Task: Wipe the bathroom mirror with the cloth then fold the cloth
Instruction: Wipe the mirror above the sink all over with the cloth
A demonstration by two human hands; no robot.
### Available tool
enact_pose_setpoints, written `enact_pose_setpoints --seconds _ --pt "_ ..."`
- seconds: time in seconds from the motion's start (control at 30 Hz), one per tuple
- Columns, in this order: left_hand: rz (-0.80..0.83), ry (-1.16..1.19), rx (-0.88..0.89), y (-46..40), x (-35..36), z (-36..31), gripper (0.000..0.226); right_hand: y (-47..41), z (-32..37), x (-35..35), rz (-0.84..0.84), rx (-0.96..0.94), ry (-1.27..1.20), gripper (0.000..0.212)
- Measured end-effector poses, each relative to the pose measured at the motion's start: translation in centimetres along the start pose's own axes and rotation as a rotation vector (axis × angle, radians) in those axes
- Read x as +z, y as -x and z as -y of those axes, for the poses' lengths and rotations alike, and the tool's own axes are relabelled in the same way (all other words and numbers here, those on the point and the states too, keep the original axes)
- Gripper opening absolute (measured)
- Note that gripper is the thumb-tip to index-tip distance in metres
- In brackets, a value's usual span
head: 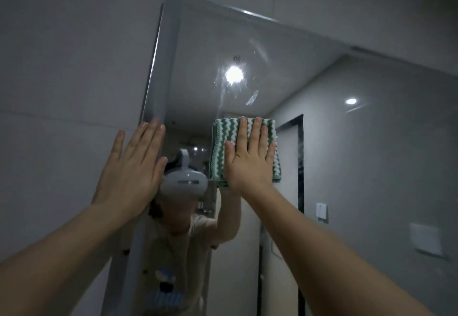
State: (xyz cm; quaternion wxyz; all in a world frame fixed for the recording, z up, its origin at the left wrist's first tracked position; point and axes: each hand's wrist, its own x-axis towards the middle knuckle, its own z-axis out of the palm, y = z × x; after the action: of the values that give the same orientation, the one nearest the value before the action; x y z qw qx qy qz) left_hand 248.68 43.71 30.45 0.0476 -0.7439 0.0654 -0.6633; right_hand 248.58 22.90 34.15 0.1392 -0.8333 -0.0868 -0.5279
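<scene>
From my remote seat I see both arms raised toward the bathroom mirror [285, 50]; the right hand [250, 162] lies flat, fingers straight and slightly spread, palm pressing a green-and-white striped cloth [219, 142] against the glass; nothing is gripped, the cloth is pinned under the open palm rather than clutched; the cloth looks folded into a thick pad, its top edge level with the fingertips and its lower corner hanging just past the heel of the hand on the right; the left hand [133, 167] is also fully open, fingers together and extended, empty, set against the mirror's left edge where the frame [155, 68] meets the grey wall [62, 68]; I cannot tell whether it bears weight there; the glass above the cloth carries wet streaks and droplets around the reflected ceiling light [234, 74]; the mirror also reflects a headset [184, 182] and a pale shirt [171, 253] below it; a white wall switch [321, 211] shows in the reflection at the right.
</scene>
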Motion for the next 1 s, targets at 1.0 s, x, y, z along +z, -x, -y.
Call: enact_pose_setpoints --seconds 1.0 --pt "-0.18 0.02 0.065 -16.3 0.1 1.8 0.071 -20.6 2.3 -9.5 -0.108 0.076 0.042 0.058"
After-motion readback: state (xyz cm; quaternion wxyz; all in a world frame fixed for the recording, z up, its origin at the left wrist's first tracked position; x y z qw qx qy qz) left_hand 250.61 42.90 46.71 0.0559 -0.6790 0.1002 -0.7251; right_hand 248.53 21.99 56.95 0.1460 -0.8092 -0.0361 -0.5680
